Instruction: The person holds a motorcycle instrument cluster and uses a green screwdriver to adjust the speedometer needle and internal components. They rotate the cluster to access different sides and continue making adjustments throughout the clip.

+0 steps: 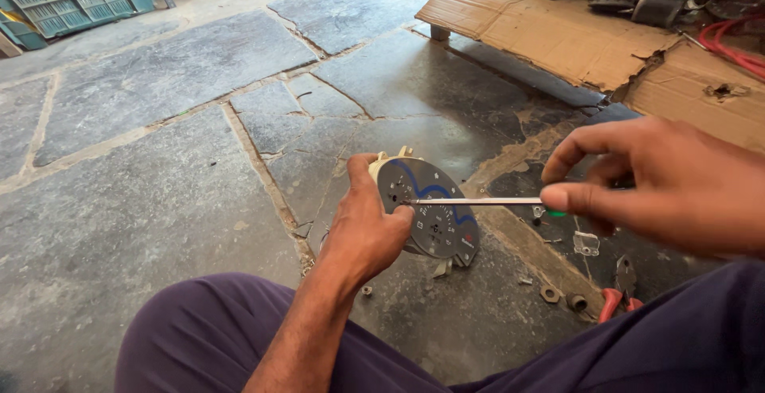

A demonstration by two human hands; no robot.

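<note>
Fingers first: the right hand (661,186) has thumb and forefinger pinched tight on a screwdriver (478,201), its green handle just peeking out under the thumb, the thin metal shaft running level to the left. The tip sits on the face of a round dark gauge panel (434,214) with a blue curved band and a cream housing behind it. The left hand (366,229) is clamped on that panel's left edge, thumb up along the rim, forefinger pressing beside the tip. The panel is held tilted, just above the cracked stone floor (159,194), between the person's 2 purple-clad knees. Beside the right knee lie red-handled pliers (617,293), what look like small nuts (550,293), and a small clear clip (586,243). Torn cardboard (574,38) covers the floor's far right corner, metal parts piled on it.
</note>
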